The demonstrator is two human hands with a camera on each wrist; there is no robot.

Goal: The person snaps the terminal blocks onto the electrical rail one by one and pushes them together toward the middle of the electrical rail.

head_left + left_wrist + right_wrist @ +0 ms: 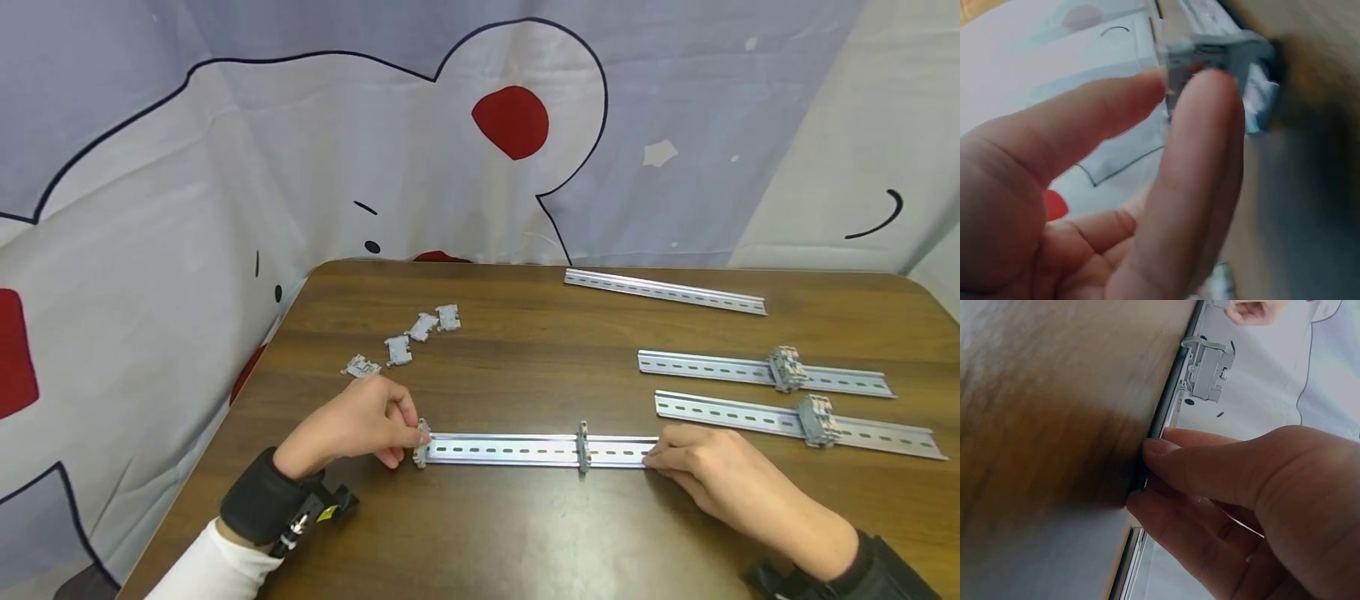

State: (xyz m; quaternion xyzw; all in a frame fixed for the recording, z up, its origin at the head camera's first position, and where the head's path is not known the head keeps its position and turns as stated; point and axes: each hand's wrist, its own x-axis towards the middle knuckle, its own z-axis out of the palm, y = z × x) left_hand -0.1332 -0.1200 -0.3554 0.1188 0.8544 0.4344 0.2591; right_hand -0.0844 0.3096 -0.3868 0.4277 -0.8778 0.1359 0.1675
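A slotted metal DIN rail (pixel 502 450) lies across the near middle of the table. At its left end my left hand (pixel 367 421) pinches a grey terminal block (pixel 422 443) between thumb and fingers. That same terminal block (pixel 1207 56) shows at the fingertips in the left wrist view, where fingers hide part of it. My right hand (pixel 712 467) grips the rail's right end, covering it. Between the hands, a second grey terminal block (pixel 582 447) sits upright on the rail; the right wrist view shows this terminal block (pixel 1207 369) side-on.
Several loose terminal blocks (pixel 399 350) lie at the back left. To the right are two rails, a farther one (pixel 705 367) and a nearer one (pixel 727 408), each carrying a cluster of blocks. A bare rail (pixel 663 290) lies near the far edge, before a patterned curtain (pixel 375 150).
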